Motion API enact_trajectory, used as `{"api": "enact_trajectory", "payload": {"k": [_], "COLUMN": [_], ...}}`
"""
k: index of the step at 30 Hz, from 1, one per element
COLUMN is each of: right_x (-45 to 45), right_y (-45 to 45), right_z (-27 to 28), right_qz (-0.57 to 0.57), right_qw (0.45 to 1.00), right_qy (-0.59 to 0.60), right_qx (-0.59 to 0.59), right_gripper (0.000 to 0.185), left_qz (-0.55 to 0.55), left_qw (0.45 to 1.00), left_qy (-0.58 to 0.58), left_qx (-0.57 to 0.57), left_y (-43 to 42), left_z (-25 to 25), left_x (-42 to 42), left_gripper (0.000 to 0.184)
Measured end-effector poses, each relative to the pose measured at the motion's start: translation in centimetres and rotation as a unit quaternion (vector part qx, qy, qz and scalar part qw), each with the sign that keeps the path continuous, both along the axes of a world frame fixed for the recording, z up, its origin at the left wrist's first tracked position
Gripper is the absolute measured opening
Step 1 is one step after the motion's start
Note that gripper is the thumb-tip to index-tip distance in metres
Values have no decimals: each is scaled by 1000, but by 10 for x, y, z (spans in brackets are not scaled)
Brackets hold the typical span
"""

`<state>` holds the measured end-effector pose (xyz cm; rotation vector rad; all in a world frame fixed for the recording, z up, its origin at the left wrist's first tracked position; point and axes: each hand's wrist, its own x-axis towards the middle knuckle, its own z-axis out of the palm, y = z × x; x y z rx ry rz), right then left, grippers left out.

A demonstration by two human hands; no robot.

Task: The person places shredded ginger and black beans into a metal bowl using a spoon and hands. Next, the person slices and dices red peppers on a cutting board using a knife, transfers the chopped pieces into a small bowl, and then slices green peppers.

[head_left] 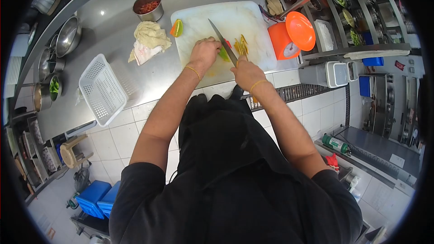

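My right hand [249, 74] is closed round the handle of a kitchen knife [222, 40]. Its long blade points away and to the left over a white cutting board [194, 16]. Curled fingers of my left hand [205, 54] press on a green and red bell pepper piece [224, 54], right beside the blade. Thin yellowish pepper strips [242, 45] lie in a small pile to the right of the knife. Another pepper chunk [178, 28], green and orange, rests at the board's left edge. My left fingertips are partly hidden.
An orange kitchen scale [285, 40] stands against the board's right side. To the left are a crumpled cloth [150, 40], a metal pot of chopped red food [148, 7] and a white perforated basket [104, 90]. Metal bowls [68, 36] line the counter's far left.
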<state>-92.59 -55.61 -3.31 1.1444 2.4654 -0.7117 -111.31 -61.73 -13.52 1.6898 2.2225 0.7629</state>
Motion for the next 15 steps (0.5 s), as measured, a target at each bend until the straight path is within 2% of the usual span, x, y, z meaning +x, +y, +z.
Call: {"api": "enact_trajectory", "payload": {"k": [4, 5, 7, 10, 15], "right_x": [-4, -12, -17, -11, -9], "right_y": [-7, 5, 15, 12, -1], "right_z": [-34, -38, -35, -7, -34], "right_qz": [-51, -31, -2, 17, -35], "right_qw": [999, 999, 998, 1000, 999], "right_qy": [8, 27, 56, 7, 18], "right_qx": [5, 10, 7, 0, -27], "right_gripper": [40, 40, 39, 40, 45], "left_qz": [11, 14, 10, 15, 15], "left_qw": [1000, 1000, 1000, 1000, 999], "left_qy": [-6, -3, -2, -6, -35], "left_qx": [10, 11, 2, -27, 1], "left_y": [0, 3, -1, -2, -6], "left_z": [4, 7, 7, 9, 3], "left_x": [0, -4, 0, 1, 2], "left_gripper": [16, 16, 17, 18, 21]}}
